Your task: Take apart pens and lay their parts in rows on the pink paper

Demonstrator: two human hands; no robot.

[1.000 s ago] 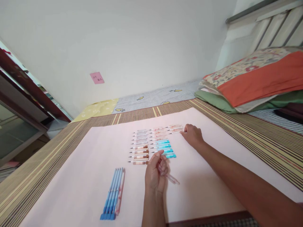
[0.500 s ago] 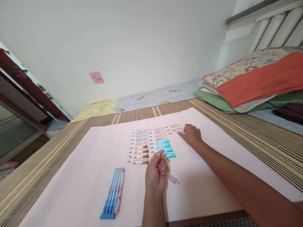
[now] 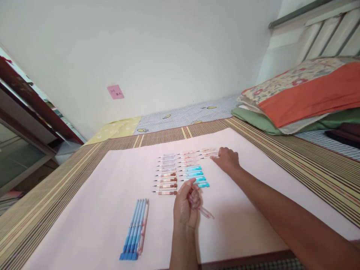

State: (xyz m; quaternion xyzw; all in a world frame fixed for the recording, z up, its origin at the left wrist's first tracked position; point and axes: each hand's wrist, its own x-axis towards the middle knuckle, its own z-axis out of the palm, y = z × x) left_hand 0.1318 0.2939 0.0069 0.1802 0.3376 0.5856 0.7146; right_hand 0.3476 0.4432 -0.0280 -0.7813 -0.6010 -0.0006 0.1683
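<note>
My left hand (image 3: 186,205) is closed around a clear pen barrel (image 3: 204,212) that sticks out to the right. My right hand (image 3: 228,160) reaches to the far right of the rows, fingers pinched on a pen piece (image 3: 209,156) lying on the pale pink sheet (image 3: 239,225). Between the hands lie columns of short pen parts: clear and brown ones (image 3: 167,180) on the left, pink and cyan ones (image 3: 194,172) in the middle. Several blue pen barrels (image 3: 134,230) lie side by side at the near left.
The sheet lies on a striped woven mat (image 3: 50,187) over a bed. Folded quilts and a pillow (image 3: 303,93) are stacked at the right. A dark wooden cabinet (image 3: 25,112) stands at the left, and a pink note (image 3: 115,92) is stuck on the white wall.
My right hand has shifted slightly left along the top row. The left hand has stayed in place with the barrel.
</note>
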